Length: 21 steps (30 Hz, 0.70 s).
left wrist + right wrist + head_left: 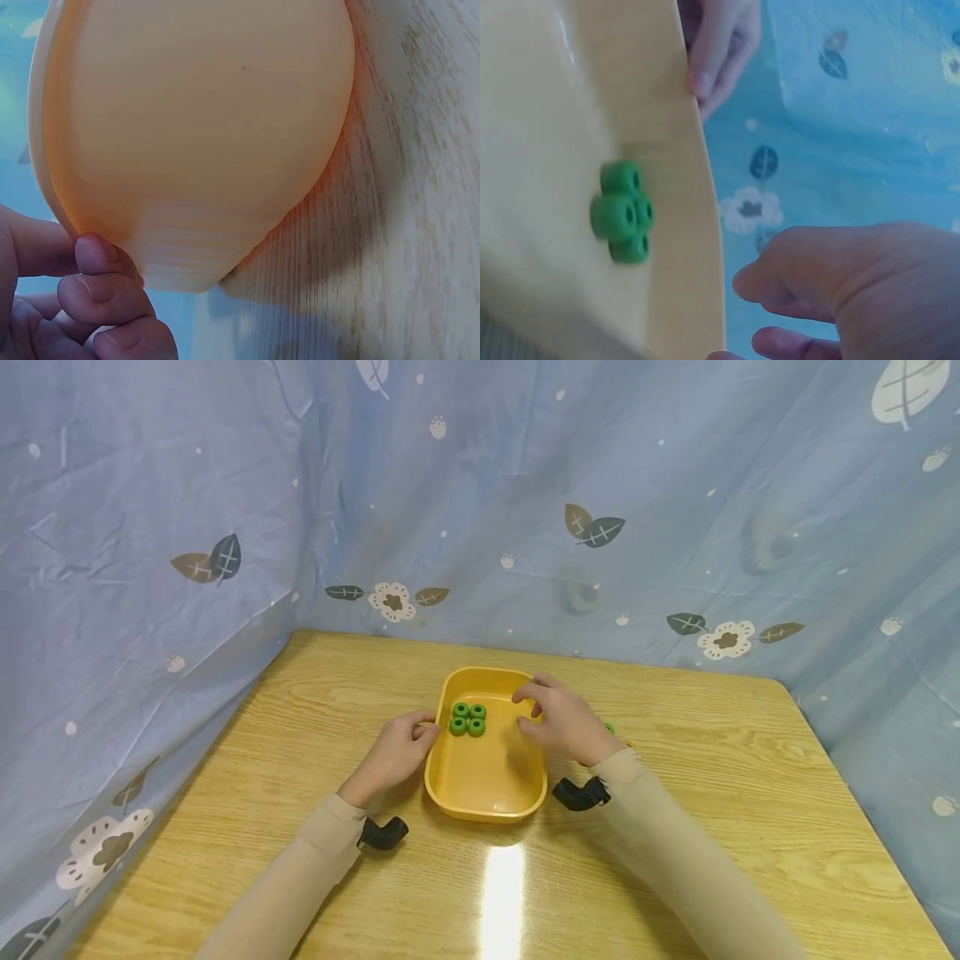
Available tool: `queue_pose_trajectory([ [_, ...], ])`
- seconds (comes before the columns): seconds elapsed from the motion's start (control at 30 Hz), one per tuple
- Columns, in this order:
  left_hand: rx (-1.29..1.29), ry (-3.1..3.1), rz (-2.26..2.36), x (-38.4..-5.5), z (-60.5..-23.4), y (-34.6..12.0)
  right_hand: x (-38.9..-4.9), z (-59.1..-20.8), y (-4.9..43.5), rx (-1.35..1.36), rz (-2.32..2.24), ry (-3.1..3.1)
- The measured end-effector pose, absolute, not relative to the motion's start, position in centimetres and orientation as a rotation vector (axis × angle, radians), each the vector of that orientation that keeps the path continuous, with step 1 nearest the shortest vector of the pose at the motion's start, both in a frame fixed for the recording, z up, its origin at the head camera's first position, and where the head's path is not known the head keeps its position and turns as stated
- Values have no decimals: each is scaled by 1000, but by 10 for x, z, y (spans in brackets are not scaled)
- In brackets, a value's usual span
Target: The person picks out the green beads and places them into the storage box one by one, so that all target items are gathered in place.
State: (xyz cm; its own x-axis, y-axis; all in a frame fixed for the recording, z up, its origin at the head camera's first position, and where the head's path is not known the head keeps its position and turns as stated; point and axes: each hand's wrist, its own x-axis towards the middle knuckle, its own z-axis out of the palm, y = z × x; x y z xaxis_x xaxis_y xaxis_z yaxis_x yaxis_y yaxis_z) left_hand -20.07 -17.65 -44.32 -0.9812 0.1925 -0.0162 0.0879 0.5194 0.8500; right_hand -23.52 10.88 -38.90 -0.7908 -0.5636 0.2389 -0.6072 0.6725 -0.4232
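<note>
A yellow plastic tray (pixel 491 781) with rounded corners rests on the wooden table. Inside it, towards the upper left, several green ring-shaped beads (pixel 468 719) sit in a tight cluster. My left hand (pixel 397 747) pinches the tray's left rim between thumb and fingers; the left wrist view shows its fingertips (pixel 112 300) against the outer wall. Over the tray's right rim hovers my right hand (pixel 561 718), thumb and fingers spread apart and loosely bent. Nothing shows between them in the right wrist view. Another green piece (pixel 610 727) peeks out beyond the right hand, mostly hidden by it.
Light wood table (pixel 712 760) extends around the tray. Blue patterned cloth (pixel 480 510) hangs behind the table and along its sides. Black curved wrist mounts (pixel 581 795) stick out below both sleeves. A bit of orange (pixel 630 745) shows beside the right wrist.
</note>
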Motion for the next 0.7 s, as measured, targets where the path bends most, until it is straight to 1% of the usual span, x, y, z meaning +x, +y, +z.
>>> queue_pose_trajectory([
  [0.3,244,2649,1466,-200,-442,-177,-243,-396,153,802,778,-2808],
  [0.7,239,2636,1469,-200,-442,-176,-259,-415,186,690,795,-2873],
])
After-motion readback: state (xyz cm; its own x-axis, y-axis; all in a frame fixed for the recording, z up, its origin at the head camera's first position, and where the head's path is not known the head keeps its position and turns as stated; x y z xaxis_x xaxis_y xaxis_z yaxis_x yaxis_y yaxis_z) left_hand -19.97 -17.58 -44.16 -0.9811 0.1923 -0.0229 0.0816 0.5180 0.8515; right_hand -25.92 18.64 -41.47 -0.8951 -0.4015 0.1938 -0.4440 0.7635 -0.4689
